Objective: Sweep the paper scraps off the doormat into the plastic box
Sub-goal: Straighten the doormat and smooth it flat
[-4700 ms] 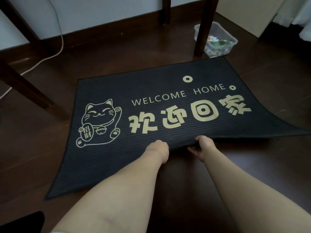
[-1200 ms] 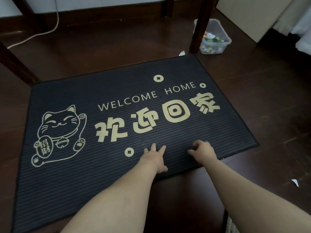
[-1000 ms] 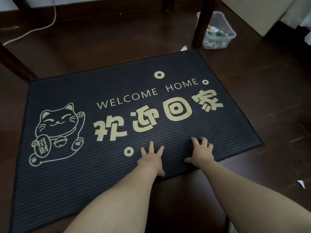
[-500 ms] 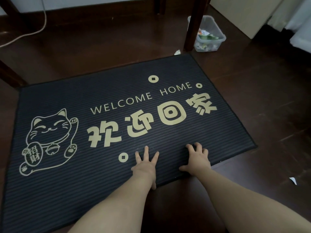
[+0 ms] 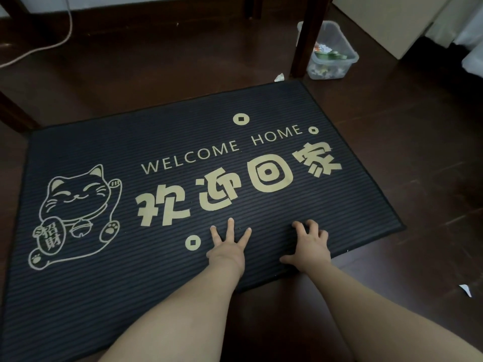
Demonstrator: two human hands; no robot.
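A big dark doormat (image 5: pixel 183 231) lies flat on the dark wood floor (image 5: pixel 418 152). It has a yellow cat drawn on it, the words "WELCOME HOME", and big yellow signs.

Both of the person's hands press down on the near edge of the mat. The left hand (image 5: pixel 228 250) lies flat with its fingers spread wide, just right of a small yellow coin shape (image 5: pixel 193 242). It holds nothing. The right hand (image 5: pixel 311 248) sits close beside it, near the mat's right corner. Its fingers are bent a bit, like a claw, with the tips on the mat. It holds nothing either.

The plastic box (image 5: pixel 334 56) stands on the floor past the far right corner of the mat, partly behind a dark wooden leg (image 5: pixel 307 40). It is clear, and it has bits of paper and something green inside.

One small paper scrap (image 5: pixel 279 77) lies on the floor just by the far edge of the mat, close to the wooden leg. Another white scrap (image 5: pixel 466 290) lies on the floor to the right, well away from the mat.

A pale cord (image 5: pixel 39 48) runs across the floor at the far left.
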